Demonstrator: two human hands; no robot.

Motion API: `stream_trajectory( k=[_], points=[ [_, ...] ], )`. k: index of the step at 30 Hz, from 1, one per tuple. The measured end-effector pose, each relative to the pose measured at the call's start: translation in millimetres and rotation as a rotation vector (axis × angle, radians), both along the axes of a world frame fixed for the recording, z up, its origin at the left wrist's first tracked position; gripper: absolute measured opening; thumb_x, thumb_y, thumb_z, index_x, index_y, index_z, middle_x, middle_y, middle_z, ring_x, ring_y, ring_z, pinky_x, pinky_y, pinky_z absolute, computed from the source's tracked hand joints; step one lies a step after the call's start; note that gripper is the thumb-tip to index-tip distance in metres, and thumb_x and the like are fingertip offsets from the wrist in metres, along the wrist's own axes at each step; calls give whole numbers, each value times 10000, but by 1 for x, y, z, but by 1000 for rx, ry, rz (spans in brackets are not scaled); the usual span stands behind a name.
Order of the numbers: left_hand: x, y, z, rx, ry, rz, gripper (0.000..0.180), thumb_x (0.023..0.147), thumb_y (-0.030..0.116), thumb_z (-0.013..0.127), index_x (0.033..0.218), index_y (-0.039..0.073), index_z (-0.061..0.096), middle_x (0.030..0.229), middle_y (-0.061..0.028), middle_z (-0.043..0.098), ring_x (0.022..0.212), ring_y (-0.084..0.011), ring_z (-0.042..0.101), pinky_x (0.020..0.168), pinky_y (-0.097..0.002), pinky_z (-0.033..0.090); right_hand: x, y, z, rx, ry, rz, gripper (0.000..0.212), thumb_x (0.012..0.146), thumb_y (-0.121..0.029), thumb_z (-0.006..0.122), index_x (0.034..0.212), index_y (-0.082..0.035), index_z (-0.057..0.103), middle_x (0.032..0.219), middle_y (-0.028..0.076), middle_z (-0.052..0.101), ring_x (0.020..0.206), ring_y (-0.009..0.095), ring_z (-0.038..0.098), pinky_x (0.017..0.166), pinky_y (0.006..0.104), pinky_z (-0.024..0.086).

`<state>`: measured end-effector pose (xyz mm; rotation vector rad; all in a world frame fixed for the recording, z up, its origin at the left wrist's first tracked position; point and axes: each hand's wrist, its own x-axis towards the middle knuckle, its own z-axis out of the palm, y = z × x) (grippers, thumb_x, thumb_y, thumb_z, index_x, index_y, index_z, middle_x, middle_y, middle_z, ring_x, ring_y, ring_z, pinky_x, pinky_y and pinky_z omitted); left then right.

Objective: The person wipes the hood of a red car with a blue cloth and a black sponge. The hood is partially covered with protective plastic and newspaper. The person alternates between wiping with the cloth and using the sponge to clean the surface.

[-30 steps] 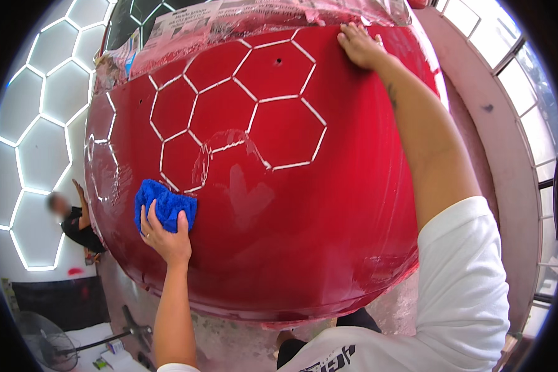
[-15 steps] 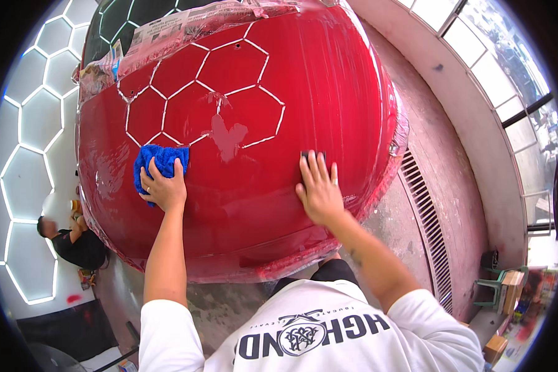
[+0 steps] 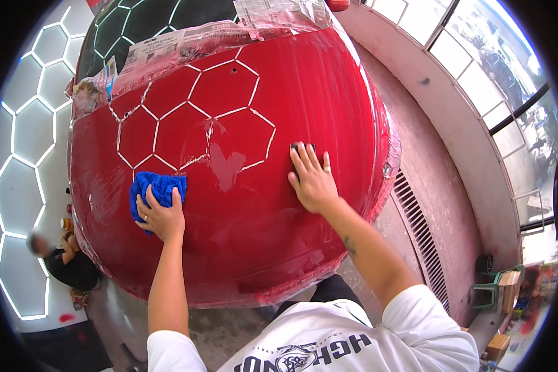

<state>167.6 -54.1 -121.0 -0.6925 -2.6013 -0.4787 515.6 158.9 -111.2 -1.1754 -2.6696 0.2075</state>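
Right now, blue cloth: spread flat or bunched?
Bunched: the blue cloth shows thick, uneven folds under the left hand.

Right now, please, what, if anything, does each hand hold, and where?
Left hand holds the blue cloth by its lower part; right hand covers a black object, grip unclear.

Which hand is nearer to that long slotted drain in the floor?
The right: the right hand rests on a dark object on the red hood, left of the drain; the left hand is farther left, on the blue cloth.
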Motion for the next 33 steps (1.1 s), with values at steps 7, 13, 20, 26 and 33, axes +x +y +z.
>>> stream_trajectory(
  k=[7,13,20,26,33],
  points=[
    [-3,-10,-5,20,65,-27,796,905,506,811,1572,196,508,1664,-216,431,1539,-433,414,1229,-744,248,-145,261,51,1,-52,16,668,1172,-500,285,1726,-126,286,1831,103,209,1695,311,171,1344,661,129],
    [-6,-7,-2,68,100,-111,827,861,484,832,1557,163,520,1639,-226,449,1523,-442,424,1233,-735,247,-202,384,68,54,51,-21,660,1167,-514,267,1737,-181,291,1833,82,214,1693,304,178,1334,680,139],
    [-4,-7,-6,55,75,-42,786,909,576,785,1550,204,523,1651,-237,441,1534,-458,419,1205,-785,242,-98,218,19,98,33,66,620,1172,-457,316,1679,-100,337,1790,172,268,1675,367,212,1312,693,214],
    [-3,-6,0,37,64,-8,822,949,696,699,1579,215,481,1653,-263,423,1539,-486,403,1197,-817,244,52,-68,-24,-18,34,33,673,1139,-391,448,1701,-44,321,1796,205,250,1674,391,204,1329,655,165],
    [-2,0,0,15,26,-16,851,952,713,681,1612,236,435,1684,-262,379,1573,-469,360,1211,-814,217,116,-199,-86,-154,25,-42,712,1115,-391,502,1728,-86,307,1817,177,227,1693,357,171,1344,631,47]
  ],
)
